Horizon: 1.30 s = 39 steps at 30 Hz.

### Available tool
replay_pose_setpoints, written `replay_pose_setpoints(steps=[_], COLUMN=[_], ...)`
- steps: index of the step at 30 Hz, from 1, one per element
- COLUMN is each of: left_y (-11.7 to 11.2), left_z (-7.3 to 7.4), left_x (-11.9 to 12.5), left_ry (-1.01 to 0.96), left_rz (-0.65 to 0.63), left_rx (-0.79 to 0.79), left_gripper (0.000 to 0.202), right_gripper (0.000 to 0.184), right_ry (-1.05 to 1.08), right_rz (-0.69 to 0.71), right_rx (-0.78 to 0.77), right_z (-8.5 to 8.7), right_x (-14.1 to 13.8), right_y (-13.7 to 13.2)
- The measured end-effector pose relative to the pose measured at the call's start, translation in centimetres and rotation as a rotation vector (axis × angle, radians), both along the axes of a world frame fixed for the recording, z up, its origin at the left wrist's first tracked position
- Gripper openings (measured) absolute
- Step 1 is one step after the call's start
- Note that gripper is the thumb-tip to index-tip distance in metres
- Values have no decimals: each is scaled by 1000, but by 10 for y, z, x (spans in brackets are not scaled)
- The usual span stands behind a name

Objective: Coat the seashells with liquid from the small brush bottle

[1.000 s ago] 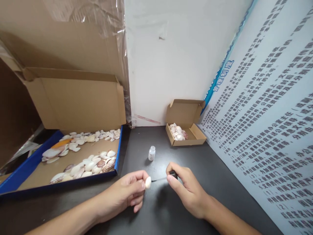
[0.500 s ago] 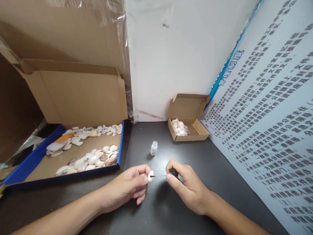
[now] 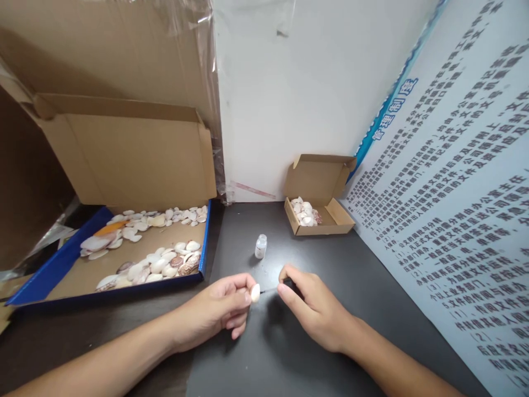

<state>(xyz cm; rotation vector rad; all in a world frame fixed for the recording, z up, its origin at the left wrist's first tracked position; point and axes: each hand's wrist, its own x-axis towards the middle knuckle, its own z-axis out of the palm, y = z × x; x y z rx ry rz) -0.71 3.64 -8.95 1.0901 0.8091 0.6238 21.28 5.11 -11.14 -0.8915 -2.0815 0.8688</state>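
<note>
Between thumb and fingers, my left hand (image 3: 225,306) pinches a small white seashell (image 3: 255,293) by its left side. My right hand (image 3: 314,309) is closed around the black cap of a thin brush (image 3: 268,290), whose shaft points left at the shell. The dark brush tip is close to the shell's right edge; whether it touches, I cannot tell. Behind both hands an uncapped small clear bottle (image 3: 260,246) stands upright on the dark table (image 3: 231,364).
A big blue-edged cardboard box (image 3: 136,160) at left, lid up, holds several shells (image 3: 159,264) in two groups. At back right, a small open cardboard box (image 3: 326,229) contains white and reddish shells (image 3: 305,212). A white wall and a printed sheet (image 3: 446,182) bound the table.
The brush tip, earlier lying over the shell's face, is now at its right edge. The shell has turned a little in my left hand. My right hand has shifted slightly.
</note>
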Motion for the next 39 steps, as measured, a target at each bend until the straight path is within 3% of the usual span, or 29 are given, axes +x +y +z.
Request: replay_pose_setpoints(steps=[6,12,17,28,35,39], left_y=[-1,-1,-1,-2,-2,-2], left_z=[2,2,0,3,3,3], left_x=[1,1,0,1,2,1], left_ry=[6,6,1,33,34,31], left_rz=[2,17,6,10,26,24], left_rx=[-3,0,1,-8,-27,-30], left_gripper=[30,31,31,30,31,32], right_gripper=[27,34,32,21,24,23], right_ry=[78,272,189,104,214,144], right_rz=[15,195,231,67,152,61], right_rx=[15,-14,-24,58,24,44], right_z=[1,-3,-2,3,0,1], right_x=[2,6,9,4,6,4], right_y=[-1,-3,-4,-5,-4,-3])
